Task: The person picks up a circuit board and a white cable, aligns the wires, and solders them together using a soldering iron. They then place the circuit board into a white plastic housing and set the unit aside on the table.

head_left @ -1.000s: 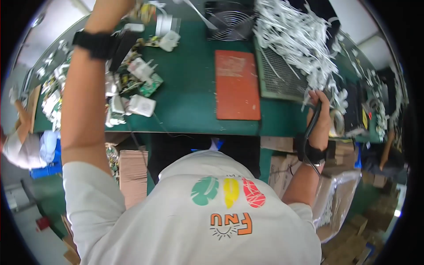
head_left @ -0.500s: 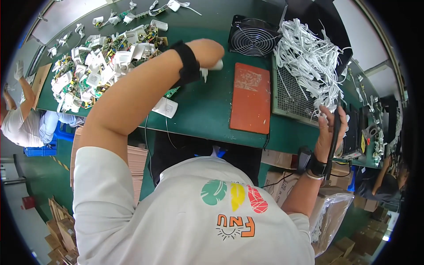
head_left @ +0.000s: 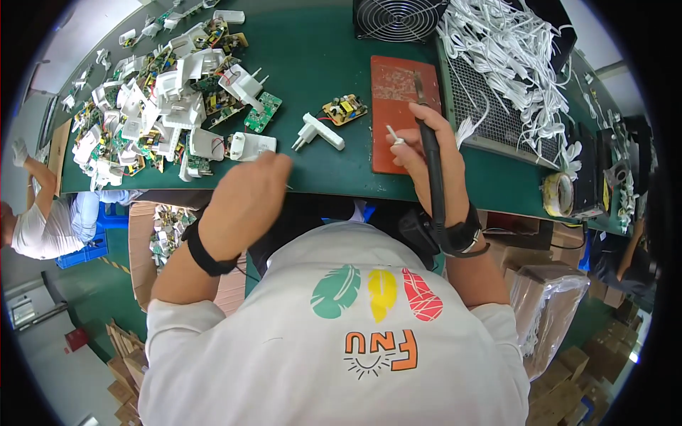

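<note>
The right hand (head_left: 426,153) has its grip closed around one black soldering iron (head_left: 428,153). The iron's long axis runs nearly straight away from the person: the metal tip points to the far edge of the counter (head_left: 312,42), and the black cord leaves the near end of the handle and runs back along the wrist past one black watch (head_left: 462,234). The iron tip lies over one red-brown rectangular mat (head_left: 394,85), which sits under and ahead of the right grip. A small white piece (head_left: 393,133) sits at the thumb side of this grip; whether it is pinched or only touched cannot be told.

The left hand (head_left: 249,202) is over the near edge of the counter, fingers curled loosely. Whether its grip holds anything cannot be told. One black band (head_left: 206,252) circles the left wrist.

Just ahead of the left grip lies one white plug housing (head_left: 250,145). Between the two grips lie two loose items: one white plug part (head_left: 320,133), prongs pointing toward the left grip, and one small circuit board (head_left: 343,108) beyond it. Farther ahead and outward of the left grip is a pile of white housings and green boards (head_left: 160,106), too many to count.

Beyond the right grip stands one black fan (head_left: 398,18). Outward of it are one metal mesh tray (head_left: 497,121), a heap of white cables (head_left: 508,42) and one tape roll (head_left: 560,195).
</note>
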A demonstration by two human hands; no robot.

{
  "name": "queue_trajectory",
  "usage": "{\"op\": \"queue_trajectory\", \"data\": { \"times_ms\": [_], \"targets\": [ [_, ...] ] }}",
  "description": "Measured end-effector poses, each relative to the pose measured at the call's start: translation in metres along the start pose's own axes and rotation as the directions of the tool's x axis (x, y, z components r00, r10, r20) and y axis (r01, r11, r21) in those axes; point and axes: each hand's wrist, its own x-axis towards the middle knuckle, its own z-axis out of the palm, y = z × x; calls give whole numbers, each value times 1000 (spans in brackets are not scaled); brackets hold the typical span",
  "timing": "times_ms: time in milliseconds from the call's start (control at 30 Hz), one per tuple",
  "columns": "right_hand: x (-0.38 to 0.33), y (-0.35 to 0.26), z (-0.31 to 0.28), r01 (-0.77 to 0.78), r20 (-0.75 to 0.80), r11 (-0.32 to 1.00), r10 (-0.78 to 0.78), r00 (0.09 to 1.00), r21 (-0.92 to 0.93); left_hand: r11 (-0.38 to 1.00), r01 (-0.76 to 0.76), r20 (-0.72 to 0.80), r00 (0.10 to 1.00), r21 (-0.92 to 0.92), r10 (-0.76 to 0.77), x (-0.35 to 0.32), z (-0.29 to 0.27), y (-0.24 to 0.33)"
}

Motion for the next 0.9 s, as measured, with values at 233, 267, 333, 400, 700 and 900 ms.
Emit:
{"op": "queue_trajectory", "data": {
  "times_ms": [233, 267, 333, 400, 700, 900],
  "targets": [
    [1, -2, 0, -82, -56, 993, 87, 995, 82, 1000, 10, -458, 889, -23, -20, 37, 2, -15],
    [-1, -2, 1, -82, -81, 994, 88, 993, 74, 999, 4, -447, 894, -51, -27, 43, -5, -7],
    [-4, -2, 2, -84, -93, 995, 90, 992, 62, 995, -70, -407, 913, -64, 38, 55, -19, 19],
    [-3, -3, 0, -59, -127, 998, 61, 990, 15, 985, -154, -375, 920, -83, 112, 70, -29, 31],
    [-2, -1, -2, -24, -221, 996, 42, 974, 86, 930, -352, 132, 932, 104, 338, 135, -24, 8],
    [-4, 0, -4, 47, -306, 996, -20, 952, 81, 928, -346, -414, 872, -141, 262, 101, -30, 33]
  ]
}}
